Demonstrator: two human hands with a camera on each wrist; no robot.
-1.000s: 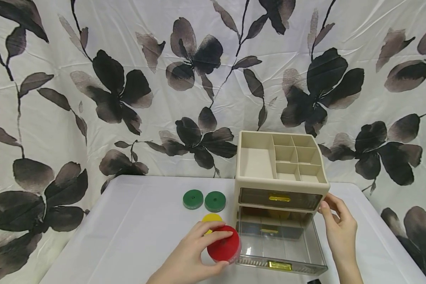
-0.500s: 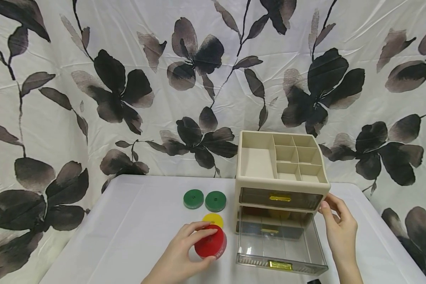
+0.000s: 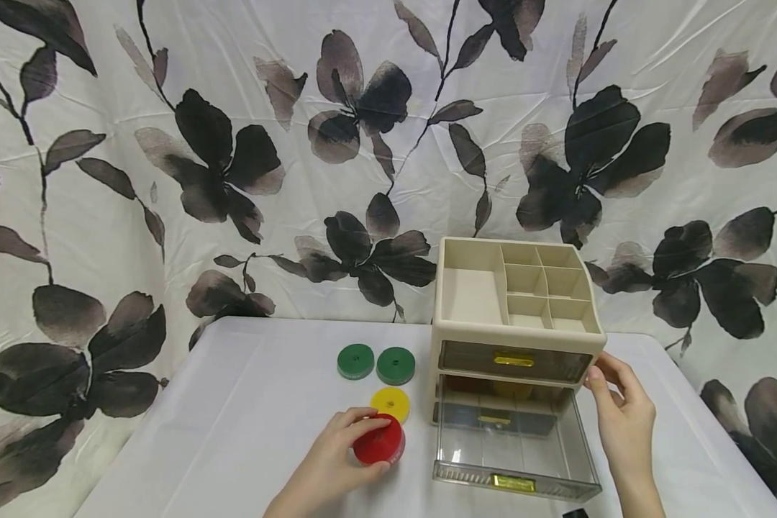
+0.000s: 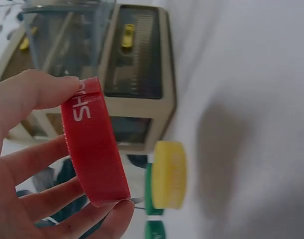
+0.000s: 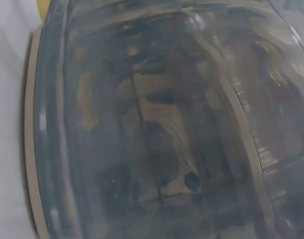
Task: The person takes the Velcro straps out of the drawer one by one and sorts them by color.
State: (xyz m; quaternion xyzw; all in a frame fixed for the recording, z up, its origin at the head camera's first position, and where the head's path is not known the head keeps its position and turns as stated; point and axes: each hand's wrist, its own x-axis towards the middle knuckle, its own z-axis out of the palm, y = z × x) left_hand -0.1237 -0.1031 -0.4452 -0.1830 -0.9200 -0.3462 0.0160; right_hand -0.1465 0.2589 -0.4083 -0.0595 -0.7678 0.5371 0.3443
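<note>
My left hand [image 3: 339,450] holds a thick red disc [image 3: 380,442] between thumb and fingers, left of the pulled-out drawer. White letters show on its rim in the left wrist view, where the red disc [image 4: 94,144] is tilted and gripped at its edges. Just behind it lies a yellow disc [image 3: 391,404], partly overlapped by the red one's top edge. My right hand [image 3: 624,417] touches the right side of the cream drawer organizer [image 3: 518,333] near the upper drawer, its fingers loosely bent and some fingertips hidden.
Two green discs [image 3: 355,361] lie behind the yellow one on the white-covered table [image 3: 233,432]. The lower clear grey drawer [image 3: 518,485] sticks out toward me. Compartments line the organizer's top. A small black object [image 3: 576,513] shows at the bottom edge.
My left hand has carried the red disc leftward, away from the drawer's left edge, uncovering more of the yellow disc. The right hand stays against the organizer.
</note>
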